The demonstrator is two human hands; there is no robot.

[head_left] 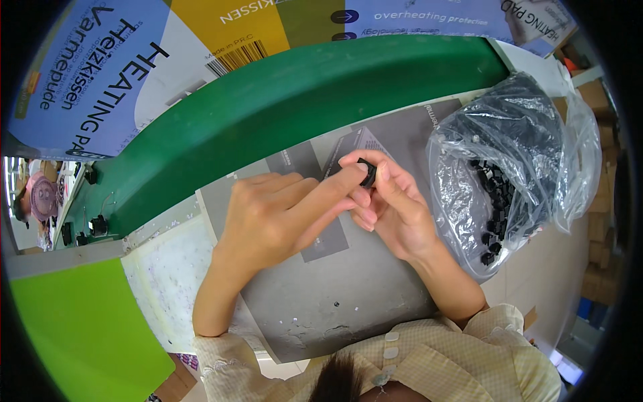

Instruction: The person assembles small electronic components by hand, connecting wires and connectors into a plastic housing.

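1. Small black part (369,175), one: blocky, held above the grey sheet (375,288), between the two hands; its far details are hidden by fingers.
2. Right hand (404,213): thumb and fingers closed narrowly about the part, palm partly turned up.
3. Left hand (264,211): index finger extended to the part, touching or nearly so; whether it also grips, cannot tell.
4. Handling, as judged: light, stiff, probably moulded plastic; smooth faces may slip or twist if pinched at a corner. Not evidently fragile; any fine features are too small to tell.
5. Hold, as judged: opposite flat sides, thumb against fingertip, leaving the upper face free.
6. Clear plastic bag (445,194), right of the hands: soft, creased, containing similar black parts (497,201).
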